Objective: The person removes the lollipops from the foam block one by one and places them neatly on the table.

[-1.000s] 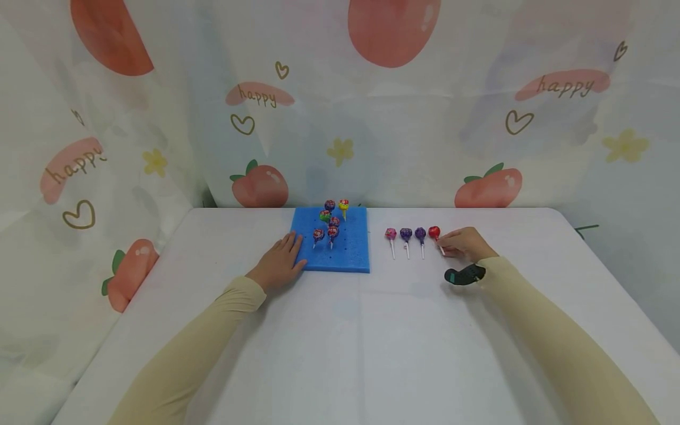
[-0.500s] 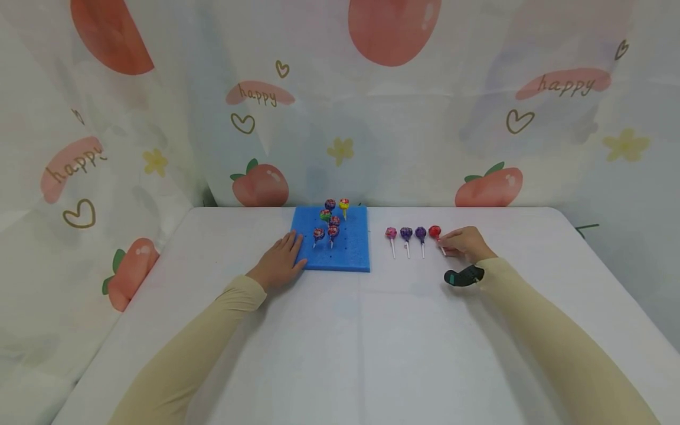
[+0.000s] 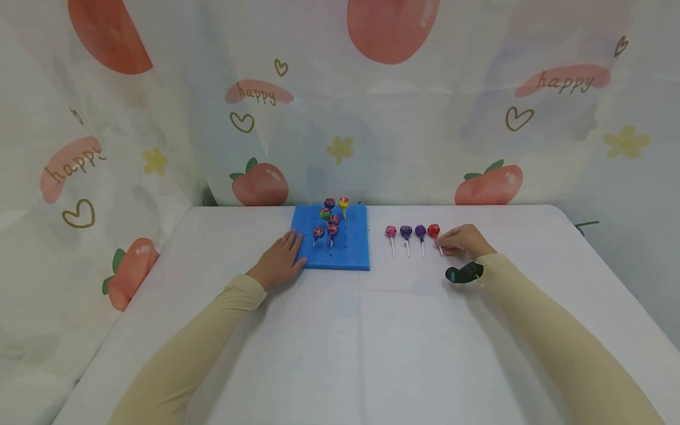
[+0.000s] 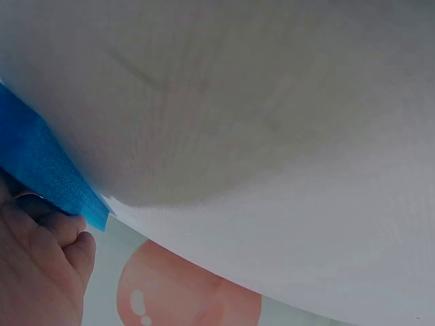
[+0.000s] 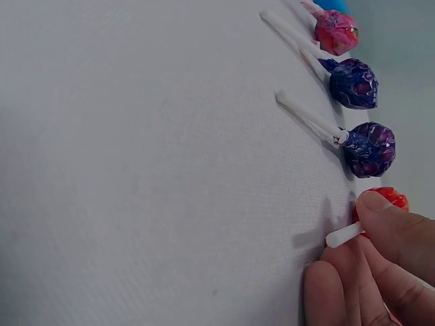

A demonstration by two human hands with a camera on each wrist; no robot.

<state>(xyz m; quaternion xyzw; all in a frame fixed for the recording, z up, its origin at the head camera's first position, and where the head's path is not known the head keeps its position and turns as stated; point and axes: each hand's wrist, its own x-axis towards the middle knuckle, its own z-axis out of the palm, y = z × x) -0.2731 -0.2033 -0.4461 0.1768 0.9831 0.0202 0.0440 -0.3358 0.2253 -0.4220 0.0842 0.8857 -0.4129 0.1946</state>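
My left hand (image 3: 277,260) lies with straight fingers on the left edge of a blue foam board (image 3: 350,254). Several wrapped lollipops stand upright in the board, among them a yellow one (image 3: 344,201) and a green one (image 3: 324,213). To the right of the board, my right hand (image 3: 466,241) pinches a red lollipop (image 3: 433,230) between thumb and fingers. In the right wrist view the white end of its stick (image 5: 344,236) pokes out past the thumb, which partly covers the red wrapper (image 5: 396,197). The red lollipop is at the right end of a row on the table.
Beside it in the row lie two purple lollipops (image 3: 421,231) and a pink lollipop (image 3: 391,231), sticks toward me. A black wrist device (image 3: 464,273) sits at my right cuff. Behind the white table (image 3: 329,354) hangs a printed cloth (image 3: 393,130).
The head view has shifted very slightly. My left hand stays on the board and my right hand keeps its pinch on the red lollipop, almost in place.
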